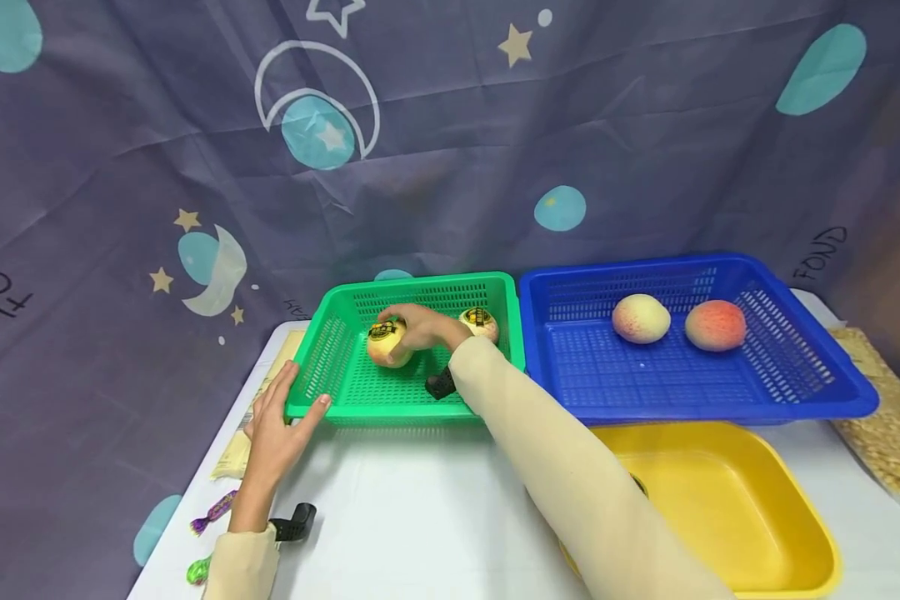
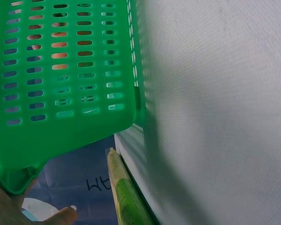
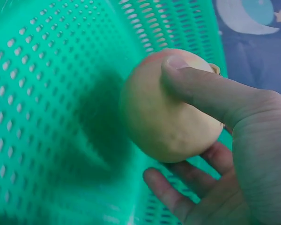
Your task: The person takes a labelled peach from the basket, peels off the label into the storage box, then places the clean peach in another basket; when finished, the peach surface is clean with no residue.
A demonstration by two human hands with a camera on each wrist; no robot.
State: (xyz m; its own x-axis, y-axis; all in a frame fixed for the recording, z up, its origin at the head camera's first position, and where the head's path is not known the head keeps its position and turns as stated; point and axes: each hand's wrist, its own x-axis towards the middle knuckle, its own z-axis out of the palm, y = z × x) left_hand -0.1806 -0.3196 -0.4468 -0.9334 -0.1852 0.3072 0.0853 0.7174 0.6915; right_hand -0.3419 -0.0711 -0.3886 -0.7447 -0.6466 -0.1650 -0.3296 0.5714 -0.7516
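Right hand [image 1: 420,327] fingers around peach [image 1: 387,343]

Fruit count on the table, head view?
4. Two in the green basket: one fruit gripped by the right hand, another behind the wrist. Two peaches in the blue basket. None seems hidden.
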